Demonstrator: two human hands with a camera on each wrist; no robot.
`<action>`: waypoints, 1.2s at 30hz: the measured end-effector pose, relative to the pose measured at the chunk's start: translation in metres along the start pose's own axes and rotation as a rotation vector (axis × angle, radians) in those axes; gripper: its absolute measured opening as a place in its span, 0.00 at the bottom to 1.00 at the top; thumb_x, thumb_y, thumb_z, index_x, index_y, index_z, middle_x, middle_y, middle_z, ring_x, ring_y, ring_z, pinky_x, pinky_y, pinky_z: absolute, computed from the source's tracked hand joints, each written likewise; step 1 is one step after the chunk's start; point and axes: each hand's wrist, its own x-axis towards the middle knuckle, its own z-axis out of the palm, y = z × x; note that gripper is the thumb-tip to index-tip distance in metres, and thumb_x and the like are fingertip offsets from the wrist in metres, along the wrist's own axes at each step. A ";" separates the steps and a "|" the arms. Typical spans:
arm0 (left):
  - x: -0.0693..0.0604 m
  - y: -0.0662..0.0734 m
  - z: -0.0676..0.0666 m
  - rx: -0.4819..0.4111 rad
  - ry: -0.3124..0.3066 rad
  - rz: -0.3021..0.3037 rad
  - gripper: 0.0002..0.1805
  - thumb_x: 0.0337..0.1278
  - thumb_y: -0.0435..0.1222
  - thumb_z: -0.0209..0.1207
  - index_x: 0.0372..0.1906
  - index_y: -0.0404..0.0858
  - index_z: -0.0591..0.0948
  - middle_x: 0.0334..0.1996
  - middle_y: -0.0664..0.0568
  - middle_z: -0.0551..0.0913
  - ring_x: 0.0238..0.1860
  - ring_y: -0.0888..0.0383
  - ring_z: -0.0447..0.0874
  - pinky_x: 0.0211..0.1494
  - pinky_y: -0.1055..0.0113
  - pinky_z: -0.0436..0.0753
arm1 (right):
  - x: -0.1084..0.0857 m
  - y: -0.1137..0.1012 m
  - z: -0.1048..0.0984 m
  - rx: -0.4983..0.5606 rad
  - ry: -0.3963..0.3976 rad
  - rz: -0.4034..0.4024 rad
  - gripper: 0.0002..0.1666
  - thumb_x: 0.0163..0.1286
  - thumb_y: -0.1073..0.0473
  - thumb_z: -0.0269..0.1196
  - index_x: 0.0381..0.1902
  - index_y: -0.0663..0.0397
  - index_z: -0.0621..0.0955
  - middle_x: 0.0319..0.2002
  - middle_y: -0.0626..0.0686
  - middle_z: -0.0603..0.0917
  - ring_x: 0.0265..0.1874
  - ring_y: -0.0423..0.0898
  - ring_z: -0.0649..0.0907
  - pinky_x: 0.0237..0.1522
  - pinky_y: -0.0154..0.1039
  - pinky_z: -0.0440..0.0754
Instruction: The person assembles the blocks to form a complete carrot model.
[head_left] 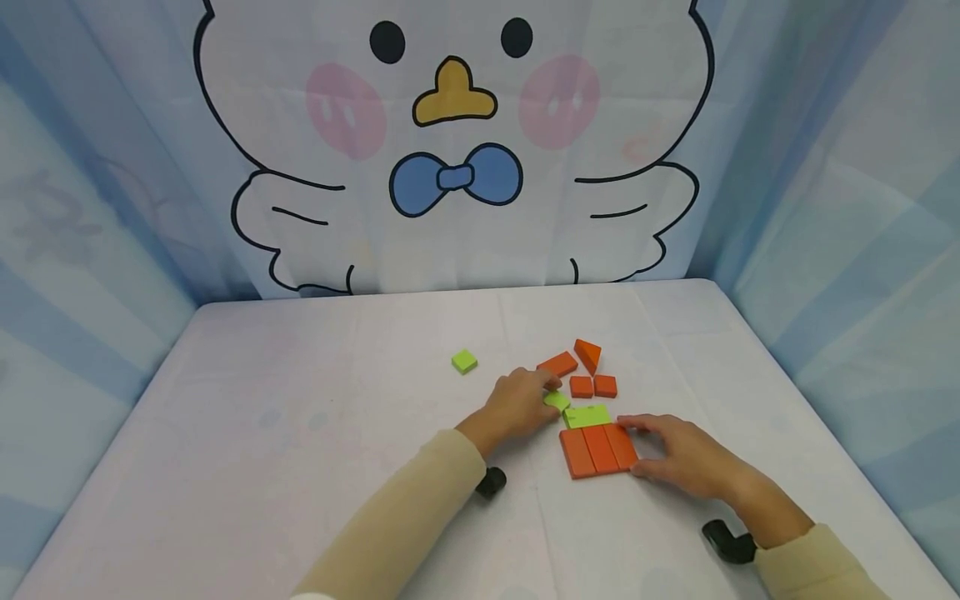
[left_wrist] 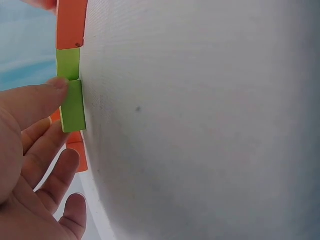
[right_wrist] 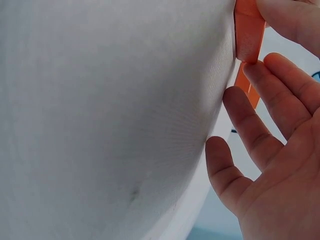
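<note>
in the head view, our left hand (head_left: 517,404) pinches a green square (head_left: 557,401) between thumb and fingers, at the left end of a green strip (head_left: 587,416). the strip lies along the far edge of three orange bars (head_left: 598,451), set side by side on the table (head_left: 360,433). our right hand (head_left: 686,454) grasps the rightmost bar, thumb at its near corner and a fingertip at its far one. beyond the strip we see two small orange squares (head_left: 581,387), an orange triangle (head_left: 588,355) and an orange block (head_left: 557,364). another green piece (head_left: 464,361) lies apart, to the left.
</note>
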 end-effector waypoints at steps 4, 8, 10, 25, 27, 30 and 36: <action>0.000 0.001 -0.001 0.003 -0.005 -0.006 0.24 0.63 0.42 0.67 0.63 0.45 0.79 0.55 0.59 0.82 0.56 0.56 0.75 0.62 0.58 0.71 | 0.000 0.000 -0.001 0.000 0.002 -0.007 0.38 0.63 0.52 0.72 0.68 0.56 0.74 0.63 0.59 0.77 0.61 0.62 0.74 0.61 0.65 0.68; -0.002 0.001 -0.003 -0.011 -0.011 -0.025 0.26 0.62 0.43 0.67 0.64 0.46 0.78 0.57 0.59 0.82 0.57 0.56 0.74 0.62 0.58 0.72 | -0.001 -0.001 -0.001 -0.002 -0.006 -0.005 0.38 0.63 0.51 0.72 0.68 0.55 0.74 0.63 0.60 0.76 0.61 0.63 0.73 0.60 0.66 0.68; -0.004 0.000 -0.007 -0.026 -0.005 -0.030 0.27 0.61 0.43 0.68 0.64 0.47 0.78 0.56 0.58 0.81 0.57 0.55 0.74 0.61 0.59 0.73 | -0.001 -0.002 -0.002 0.001 -0.010 -0.003 0.39 0.63 0.50 0.72 0.68 0.55 0.74 0.63 0.61 0.76 0.61 0.64 0.73 0.60 0.66 0.68; -0.019 -0.069 -0.064 -0.057 0.158 -0.141 0.26 0.60 0.41 0.69 0.63 0.41 0.78 0.58 0.52 0.80 0.58 0.49 0.74 0.62 0.53 0.71 | -0.001 -0.002 -0.001 0.009 -0.002 -0.002 0.37 0.63 0.52 0.72 0.68 0.56 0.75 0.62 0.59 0.77 0.60 0.62 0.74 0.61 0.66 0.68; -0.020 -0.079 -0.068 -0.049 0.176 -0.160 0.27 0.59 0.40 0.69 0.63 0.40 0.78 0.58 0.52 0.81 0.58 0.49 0.74 0.62 0.53 0.71 | -0.001 -0.002 0.000 0.012 -0.002 0.002 0.38 0.62 0.52 0.72 0.68 0.56 0.75 0.62 0.59 0.77 0.61 0.62 0.74 0.61 0.66 0.68; -0.022 -0.091 -0.073 -0.048 0.182 -0.199 0.28 0.58 0.40 0.70 0.63 0.40 0.78 0.59 0.51 0.80 0.59 0.48 0.75 0.62 0.53 0.71 | -0.001 -0.002 0.000 0.016 -0.004 0.009 0.38 0.62 0.52 0.72 0.68 0.56 0.75 0.63 0.59 0.77 0.61 0.62 0.74 0.61 0.66 0.68; -0.024 -0.105 -0.075 -0.022 0.158 -0.256 0.28 0.58 0.41 0.70 0.63 0.39 0.77 0.58 0.51 0.81 0.60 0.48 0.75 0.63 0.51 0.70 | 0.000 -0.001 0.000 0.011 -0.003 0.003 0.38 0.63 0.51 0.72 0.68 0.56 0.74 0.63 0.59 0.77 0.61 0.61 0.74 0.61 0.66 0.68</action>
